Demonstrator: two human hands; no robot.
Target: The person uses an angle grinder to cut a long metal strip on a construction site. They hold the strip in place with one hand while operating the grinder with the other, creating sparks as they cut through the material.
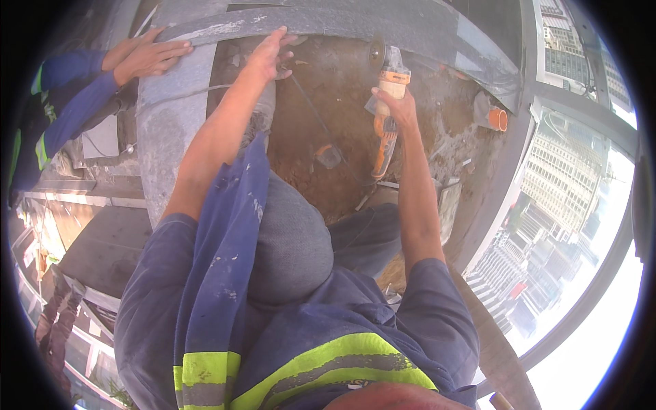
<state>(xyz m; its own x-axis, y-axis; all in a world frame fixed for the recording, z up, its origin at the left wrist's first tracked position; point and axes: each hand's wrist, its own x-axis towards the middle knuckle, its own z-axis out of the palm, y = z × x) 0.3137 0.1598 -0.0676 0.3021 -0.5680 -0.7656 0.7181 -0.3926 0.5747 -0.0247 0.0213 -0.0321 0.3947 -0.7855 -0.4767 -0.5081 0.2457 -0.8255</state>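
Observation:
My right hand (pixel 400 113) is wrapped round an orange and white angle grinder (pixel 391 82). The grinder points away from me, its cutting disc (pixel 376 52) close to the near edge of a long grey slab (pixel 328 24). My left hand (pixel 268 58) reaches forward with its fingers apart, the fingertips at that same edge; whether they touch it I cannot tell. A dark cord (pixel 311 102) runs across the brown ground below the slab.
At the left, a co-worker's hands (pixel 150 58) rest on the slab's end. A pale board (pixel 171 130) lies beside my left arm. An orange pipe end (pixel 498 120) sticks out at the right, near a window frame (pixel 506 184) with tall buildings beyond.

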